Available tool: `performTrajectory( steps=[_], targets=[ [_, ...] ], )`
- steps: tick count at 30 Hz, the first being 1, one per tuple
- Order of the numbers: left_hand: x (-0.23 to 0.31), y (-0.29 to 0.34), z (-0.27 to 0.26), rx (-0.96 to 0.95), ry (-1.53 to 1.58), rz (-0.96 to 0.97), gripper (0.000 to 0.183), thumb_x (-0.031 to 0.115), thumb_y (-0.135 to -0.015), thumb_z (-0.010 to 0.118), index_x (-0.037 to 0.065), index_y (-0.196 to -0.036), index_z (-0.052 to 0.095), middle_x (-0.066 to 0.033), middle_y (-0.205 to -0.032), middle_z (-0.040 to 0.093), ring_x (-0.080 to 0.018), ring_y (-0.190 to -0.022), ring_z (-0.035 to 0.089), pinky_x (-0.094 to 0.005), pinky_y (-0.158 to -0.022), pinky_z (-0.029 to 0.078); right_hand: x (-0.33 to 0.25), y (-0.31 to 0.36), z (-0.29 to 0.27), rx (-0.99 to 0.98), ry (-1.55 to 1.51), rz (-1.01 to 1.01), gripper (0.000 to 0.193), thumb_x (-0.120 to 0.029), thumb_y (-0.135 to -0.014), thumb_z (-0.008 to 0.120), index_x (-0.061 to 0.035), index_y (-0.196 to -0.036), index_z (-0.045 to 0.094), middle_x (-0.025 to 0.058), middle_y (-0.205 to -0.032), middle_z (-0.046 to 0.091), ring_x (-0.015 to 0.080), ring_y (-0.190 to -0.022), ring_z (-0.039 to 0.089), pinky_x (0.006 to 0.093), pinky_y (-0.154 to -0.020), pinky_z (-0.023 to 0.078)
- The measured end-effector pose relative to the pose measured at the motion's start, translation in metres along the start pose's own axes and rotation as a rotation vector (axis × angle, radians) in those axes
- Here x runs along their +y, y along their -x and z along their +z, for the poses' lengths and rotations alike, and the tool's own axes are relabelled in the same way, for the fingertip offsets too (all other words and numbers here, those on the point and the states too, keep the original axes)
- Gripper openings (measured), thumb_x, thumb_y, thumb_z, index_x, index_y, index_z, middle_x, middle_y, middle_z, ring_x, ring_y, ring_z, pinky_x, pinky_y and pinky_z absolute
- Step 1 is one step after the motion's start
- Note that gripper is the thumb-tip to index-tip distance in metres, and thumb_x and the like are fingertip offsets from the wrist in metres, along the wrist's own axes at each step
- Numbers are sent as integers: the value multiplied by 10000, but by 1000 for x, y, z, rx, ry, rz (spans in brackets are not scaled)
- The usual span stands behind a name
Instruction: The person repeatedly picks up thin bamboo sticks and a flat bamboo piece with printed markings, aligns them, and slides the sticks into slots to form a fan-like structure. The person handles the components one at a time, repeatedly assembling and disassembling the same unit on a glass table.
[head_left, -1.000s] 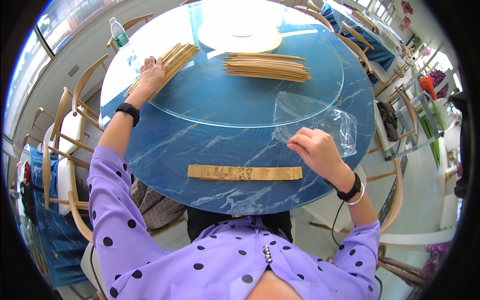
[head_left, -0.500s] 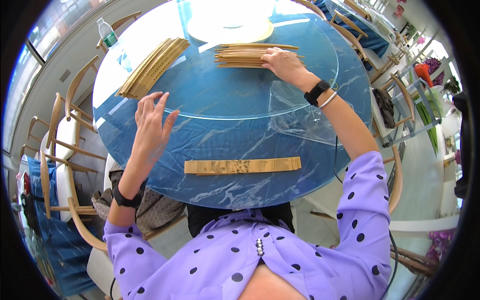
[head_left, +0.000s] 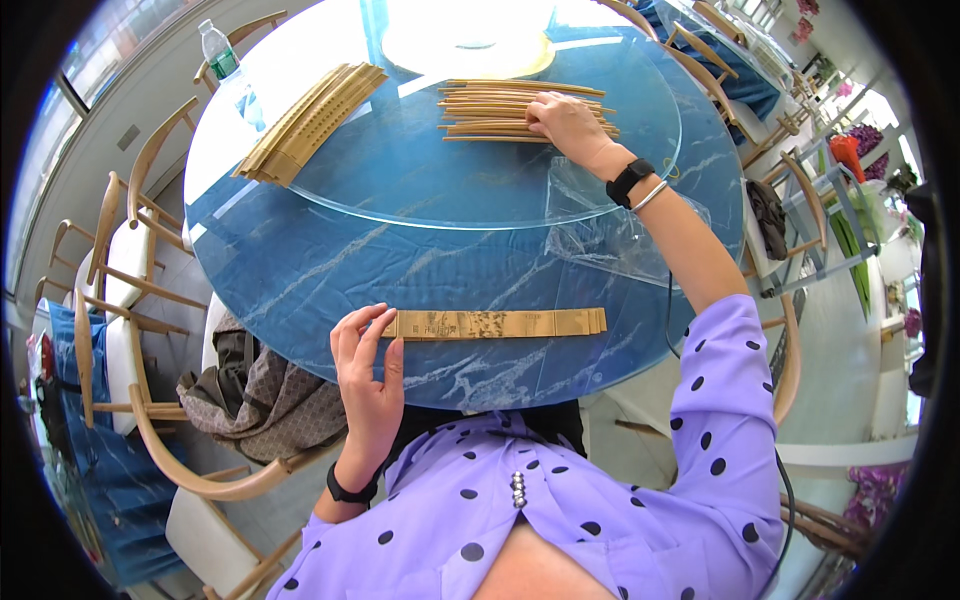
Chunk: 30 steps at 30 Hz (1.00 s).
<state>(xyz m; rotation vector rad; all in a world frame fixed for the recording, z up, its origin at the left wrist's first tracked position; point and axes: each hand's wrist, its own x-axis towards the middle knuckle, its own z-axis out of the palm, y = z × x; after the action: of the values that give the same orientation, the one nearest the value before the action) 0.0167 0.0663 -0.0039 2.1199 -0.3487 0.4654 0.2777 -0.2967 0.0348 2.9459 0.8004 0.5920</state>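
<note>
A small stack of flat tan paper chopstick sleeves (head_left: 500, 324) with dark print lies across the table near its front edge. My left hand (head_left: 370, 365) has its thumb and fingers closed at the left end of this stack, covering that end. Farther off, my right hand (head_left: 575, 128) reaches over a loose row of thin wooden chopsticks (head_left: 490, 112) on the glass turntable. Its fingers are bent together on the right part of the row. How many sticks they pinch is hidden. A fanned pile of more tan sleeves (head_left: 312, 122) rests at the far left.
The round table (head_left: 290, 250) has a blue marbled top, with a raised glass turntable (head_left: 420, 195). A crumpled clear plastic bag (head_left: 610, 235) lies right of centre. A water bottle (head_left: 218, 50) stands far left. Wooden chairs (head_left: 150, 225) surround the table; a patterned brown cloth item (head_left: 265, 400) sits on one.
My left hand has come down and toward me, from beside the fanned pile to the left end of the near sleeves. My right hand stays at the chopsticks, which are spread slightly more.
</note>
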Motion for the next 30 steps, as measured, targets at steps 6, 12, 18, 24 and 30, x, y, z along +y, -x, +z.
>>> performTrajectory(
  steps=[6, 12, 18, 24, 30],
  targets=[
    [5, -2, 5, -18, 18, 25, 260, 65, -945, 638, -1, -1196, 665, -136, -1236, 609, -312, -1187, 535, -404, -1012, 436, 8, -6, 0, -78, 85, -116, 163, -171, -912, 664, -16, -956, 641, 136, -1008, 651, 301, -1012, 636, 396, -907, 510],
    [5, 0, 4, -12, 11, 24, 263, 51, -941, 638, -2, -1197, 664, -136, -1234, 610, -314, -1182, 538, -403, -1013, 437, 5, -5, 1, -74, 273, -155, 151, -136, -908, 634, -23, -1008, 620, 128, -1024, 651, 257, -1029, 639, 362, -922, 491],
    [4, -5, 12, 41, 36, 43, 309, 63, -957, 619, -6, -1258, 627, -155, -1247, 599, -321, -1182, 540, -407, -1030, 423, -8, 9, -20, 73, 461, -174, 100, -89, -916, 591, -58, -995, 538, 80, -922, 661, 208, -929, 668, 344, -909, 490],
    [-2, -15, 32, 113, 408, -8, 500, 286, -1114, 315, -23, -1502, 380, -168, -1471, 470, -265, -1375, 446, -407, -1146, 350, -96, 59, -74, 180, 36, -297, 102, -103, -970, 584, -70, -1011, 496, 68, -921, 590, 200, -825, 642, 331, -783, 513],
    [24, -20, 48, 15, 777, -53, 706, 497, -1095, 114, -17, -1512, 362, -179, -1483, 487, -290, -1416, 435, -454, -1204, 299, -191, 162, -107, 174, -146, -296, 326, -76, -838, 676, -42, -1131, 540, 44, -966, 575, 167, -820, 616, 298, -641, 477]
  ],
)
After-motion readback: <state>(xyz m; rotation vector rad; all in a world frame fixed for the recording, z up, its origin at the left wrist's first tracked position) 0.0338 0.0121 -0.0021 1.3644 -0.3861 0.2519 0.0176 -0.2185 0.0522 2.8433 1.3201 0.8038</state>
